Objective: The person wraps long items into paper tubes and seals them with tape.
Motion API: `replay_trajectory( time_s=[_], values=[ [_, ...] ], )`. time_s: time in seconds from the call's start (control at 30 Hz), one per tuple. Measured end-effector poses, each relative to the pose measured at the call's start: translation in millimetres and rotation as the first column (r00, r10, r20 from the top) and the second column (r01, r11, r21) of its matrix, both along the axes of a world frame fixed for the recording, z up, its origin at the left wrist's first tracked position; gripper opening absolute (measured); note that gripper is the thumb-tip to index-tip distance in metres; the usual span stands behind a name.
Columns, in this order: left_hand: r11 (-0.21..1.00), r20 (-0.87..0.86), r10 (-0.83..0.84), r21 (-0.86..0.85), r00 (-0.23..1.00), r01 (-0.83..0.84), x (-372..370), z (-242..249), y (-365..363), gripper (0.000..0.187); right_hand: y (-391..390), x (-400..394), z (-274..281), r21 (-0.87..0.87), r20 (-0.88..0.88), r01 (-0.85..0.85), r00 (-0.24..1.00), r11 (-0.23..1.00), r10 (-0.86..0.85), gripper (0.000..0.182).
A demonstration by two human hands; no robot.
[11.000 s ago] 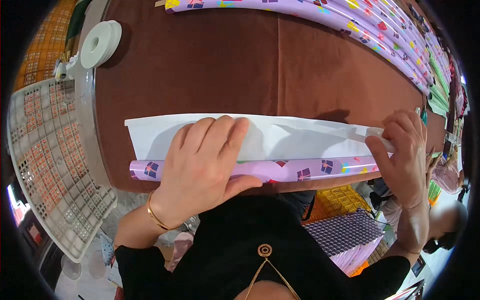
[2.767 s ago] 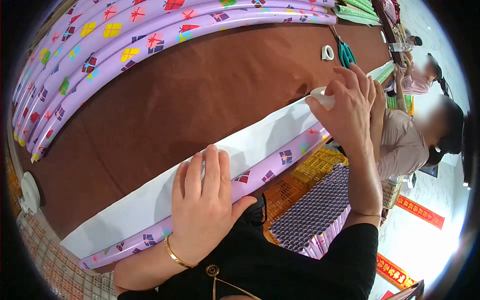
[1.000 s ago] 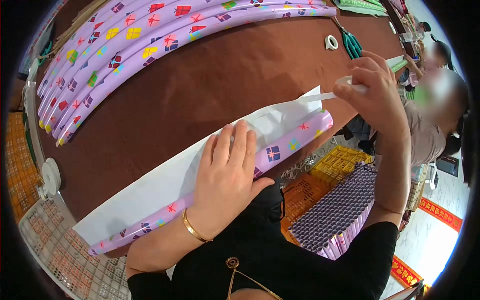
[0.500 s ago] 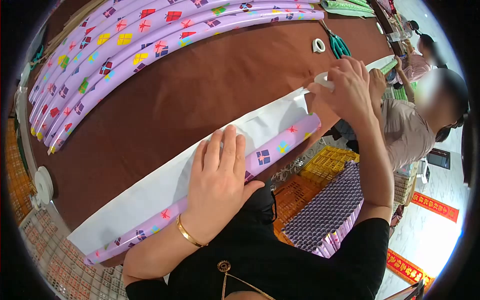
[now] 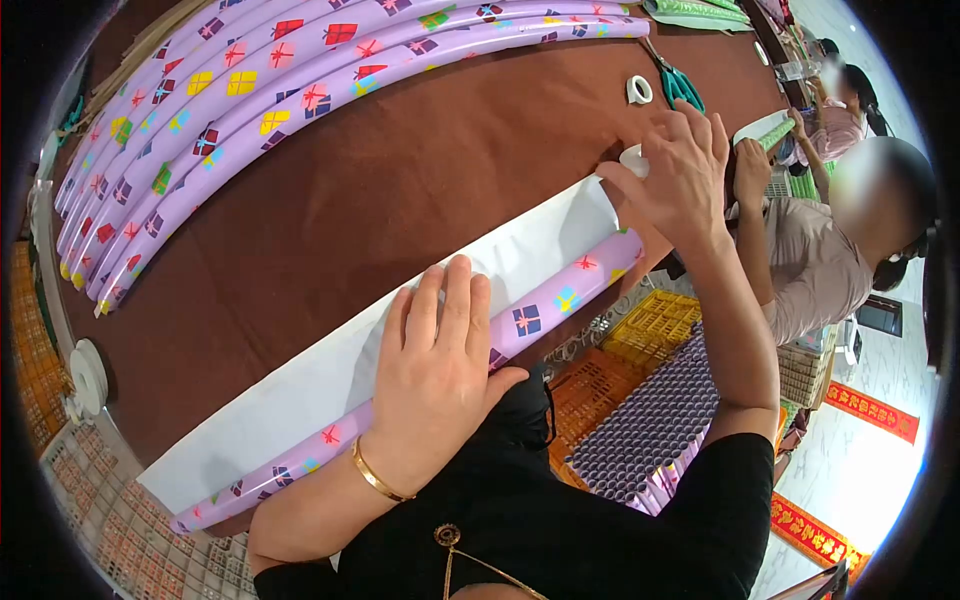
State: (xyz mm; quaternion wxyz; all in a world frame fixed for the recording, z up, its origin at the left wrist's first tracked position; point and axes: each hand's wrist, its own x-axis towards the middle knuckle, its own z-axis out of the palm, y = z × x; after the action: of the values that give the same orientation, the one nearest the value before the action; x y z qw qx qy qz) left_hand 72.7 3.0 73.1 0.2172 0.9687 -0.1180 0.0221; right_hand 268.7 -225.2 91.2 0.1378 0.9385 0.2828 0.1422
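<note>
Paper roll (image 5: 565, 292): lavender with printed gift boxes, lying slantwise along the near edge of the brown-covered table (image 5: 480, 160)
White flap (image 5: 290, 410): pale reverse side of paper, spread on the cloth just beyond the roll, its right corner beside the tape roll (image 5: 632, 158)
Left hand (image 5: 438, 350): mine, palm down across roll and flap, fingers straight and nearly together, thumb held out sideways, laid flat rather than closed
Right hand (image 5: 682, 175): mine, at the flap's right end, fingers partly spread, thumb near the tape roll; I cannot tell whether it is clamped on it
Gold bangle (image 5: 374, 475): around my left wrist
Tape ring (image 5: 632, 93): on the cloth beyond my right hand, near teal-handled scissors (image 5: 676, 80)
Printed rolls (image 5: 330, 80): side by side along the table's far side, patterned like mine
White spools (image 5: 88, 378): at the table's left edge
Yellow crate (image 5: 650, 328): below table level, next to an orange crate (image 5: 595, 385)
Co-worker (image 5: 822, 272): seen to my right, one hand near a green roll (image 5: 776, 135)
</note>
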Motion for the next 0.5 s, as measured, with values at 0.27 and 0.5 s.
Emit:
replay_trajectory(
  time_s=[0.27,0.5],
  values=[
    [1.0,-0.013,0.0,-0.011,1.0,-0.001,22.0,-8.1,-17.6,0.084,-22.1,25.9,2.1,0.15,-0.03,-0.039,0.999,0.988,0.044,0.045],
    [1.0,0.018,0.008,0.019,1.0,-0.008,4.9,-3.3,-8.1,0.085,-83.1,133.0,-29.5,0.389,-0.191,0.303,0.95,0.87,-0.246,0.044]
  ],
)
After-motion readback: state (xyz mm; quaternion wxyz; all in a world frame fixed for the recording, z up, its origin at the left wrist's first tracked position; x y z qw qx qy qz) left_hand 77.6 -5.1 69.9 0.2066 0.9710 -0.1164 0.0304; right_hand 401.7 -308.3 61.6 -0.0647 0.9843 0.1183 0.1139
